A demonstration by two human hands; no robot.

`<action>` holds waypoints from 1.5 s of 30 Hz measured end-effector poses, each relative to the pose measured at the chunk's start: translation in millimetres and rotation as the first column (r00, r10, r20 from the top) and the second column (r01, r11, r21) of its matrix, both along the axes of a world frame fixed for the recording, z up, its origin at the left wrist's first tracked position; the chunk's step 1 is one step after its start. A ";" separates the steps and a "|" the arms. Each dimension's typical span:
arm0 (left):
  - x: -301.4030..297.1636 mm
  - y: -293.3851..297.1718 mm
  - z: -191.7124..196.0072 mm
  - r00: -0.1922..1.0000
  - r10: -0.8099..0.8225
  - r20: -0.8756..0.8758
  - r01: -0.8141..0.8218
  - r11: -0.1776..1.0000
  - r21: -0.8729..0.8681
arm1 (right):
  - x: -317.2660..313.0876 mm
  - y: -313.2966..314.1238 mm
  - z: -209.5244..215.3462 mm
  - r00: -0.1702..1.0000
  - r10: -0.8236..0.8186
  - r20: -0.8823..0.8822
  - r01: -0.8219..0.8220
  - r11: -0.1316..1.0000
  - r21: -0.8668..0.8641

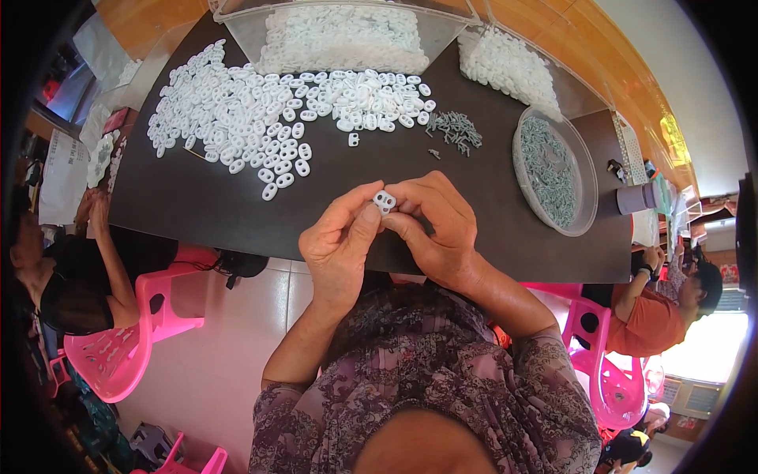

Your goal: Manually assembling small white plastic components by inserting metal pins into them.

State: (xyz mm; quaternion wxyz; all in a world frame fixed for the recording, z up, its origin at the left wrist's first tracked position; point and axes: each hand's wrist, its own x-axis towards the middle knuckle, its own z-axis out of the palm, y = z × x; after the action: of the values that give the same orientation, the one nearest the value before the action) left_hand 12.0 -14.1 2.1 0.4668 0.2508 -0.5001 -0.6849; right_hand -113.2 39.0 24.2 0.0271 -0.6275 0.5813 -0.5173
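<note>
Close to the table's front edge, my left hand (343,235) and my right hand (436,225) meet around a small white plastic piece (384,201) with dark holes. Both thumbs and forefingers pinch it from either side, so part of it is hidden. Ahead lies a wide heap of white oval two-hole pieces (229,110), with a second heap (365,99) beside it. One different white piece (353,140) lies apart in front of that second heap. A small pile of grey screws (455,130) is to the right, a couple of them loose nearby.
Clear bins of white pieces (339,35) (505,67) stand along the back. A round plastic tub (586,197) of screws sits at the right, near a grey-purple cup (638,198). People sit on pink chairs (142,340) (600,371) at both sides.
</note>
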 end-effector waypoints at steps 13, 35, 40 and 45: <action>-7.4 7.6 5.8 0.987 0.099 -0.130 -0.088 0.992 0.087 | 1.9 -2.4 1.9 0.998 0.015 -0.066 -0.018 0.998 -0.056; -8.0 10.5 -8.2 0.983 0.152 -0.099 -0.161 0.983 -0.085 | 5.4 0.5 -2.8 1.000 0.028 0.013 -0.027 0.997 -0.067; -10.4 14.2 -8.0 0.979 0.164 -0.123 -0.173 0.983 -0.067 | 5.3 -0.8 -10.5 1.000 0.030 -0.005 -0.031 0.992 -0.125; -12.0 15.6 -11.0 0.966 0.203 -0.160 -0.211 0.977 -0.033 | 7.0 -0.8 -9.4 1.000 0.024 -0.012 -0.025 0.993 -0.118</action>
State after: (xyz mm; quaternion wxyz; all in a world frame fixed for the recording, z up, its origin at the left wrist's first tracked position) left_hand -0.1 1.5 -8.8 0.5796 0.2356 -0.4501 -0.6372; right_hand -106.2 38.2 14.8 -0.0067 -0.6377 0.5420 -0.5473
